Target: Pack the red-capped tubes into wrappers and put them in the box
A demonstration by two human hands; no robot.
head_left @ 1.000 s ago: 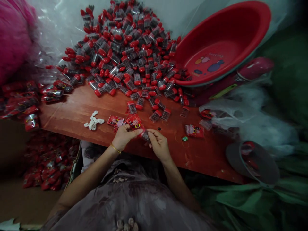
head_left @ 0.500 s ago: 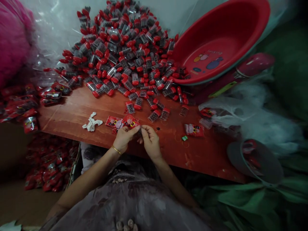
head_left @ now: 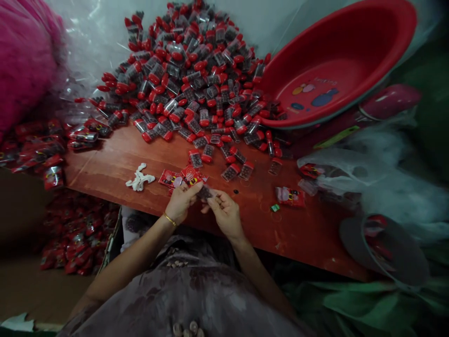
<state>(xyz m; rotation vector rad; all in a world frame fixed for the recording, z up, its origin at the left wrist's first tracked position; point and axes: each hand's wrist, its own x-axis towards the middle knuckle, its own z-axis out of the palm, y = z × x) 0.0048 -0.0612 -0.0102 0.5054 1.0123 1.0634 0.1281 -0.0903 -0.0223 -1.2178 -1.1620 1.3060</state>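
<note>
Near the front edge of the reddish wooden table (head_left: 115, 164), my left hand (head_left: 180, 203) pinches one end of a small dark, clear-sided packet (head_left: 204, 192). My right hand (head_left: 226, 213) grips the packet's other end between thumb and fingers. Red printed packets (head_left: 170, 179) lie flat just beyond my left hand. A few small clear containers with red caps (head_left: 230, 172) rest on the table beyond my right hand. Farther back rises a large heap of the same containers (head_left: 192, 79).
A red basin (head_left: 315, 56) leans at the back right, beside a pink bottle (head_left: 389, 103). White twisted strips (head_left: 140, 178) lie left. Right are a red packet (head_left: 291, 196), plastic bags (head_left: 351, 168) and a grey bin (head_left: 403, 252). Red packets (head_left: 80, 234) fill a box lower left.
My hands have moved slightly apart, and more of the dark packet shows between them. The whole view has shifted, so the table and heap appear a little farther right.
</note>
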